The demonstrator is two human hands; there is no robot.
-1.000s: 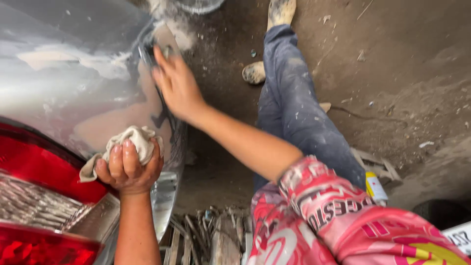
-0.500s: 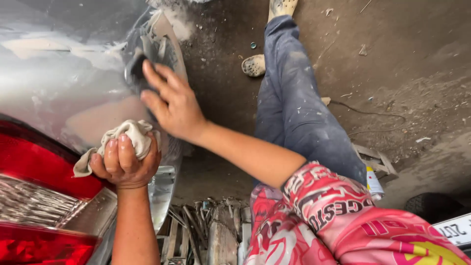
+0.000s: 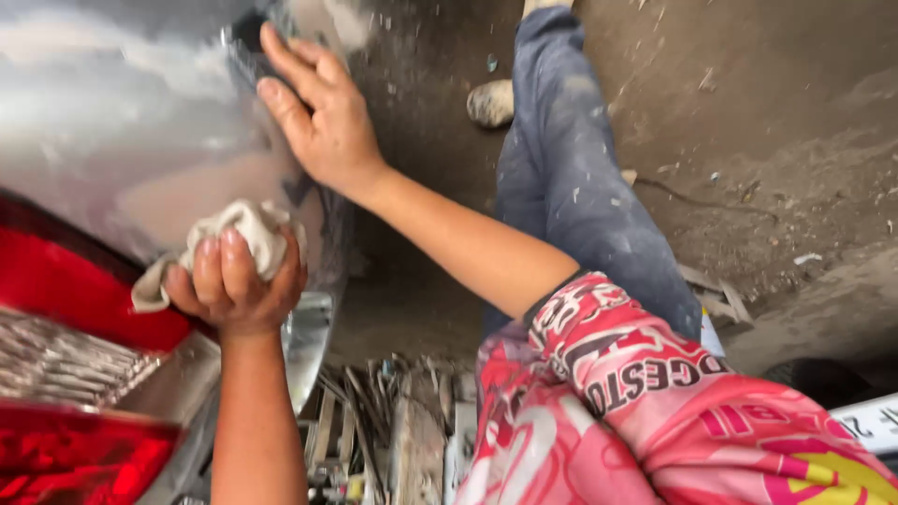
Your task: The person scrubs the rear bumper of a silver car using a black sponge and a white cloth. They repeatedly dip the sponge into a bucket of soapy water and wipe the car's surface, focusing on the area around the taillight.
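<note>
Grey-white rag [image 3: 238,234] balled in left hand [image 3: 234,285] — right hand [image 3: 323,112] flat, fingers spread, on silver car panel [image 3: 122,131].

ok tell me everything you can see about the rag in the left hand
The rag is a small, off-white piece of cloth, crumpled into a wad and looking slightly grubby. The left hand grips it from below, fingers curled over its front, with one loose corner hanging out to the left. It is held against the silver car body panel, just above the red tail light. The right hand is apart from it, higher on the panel.
</note>
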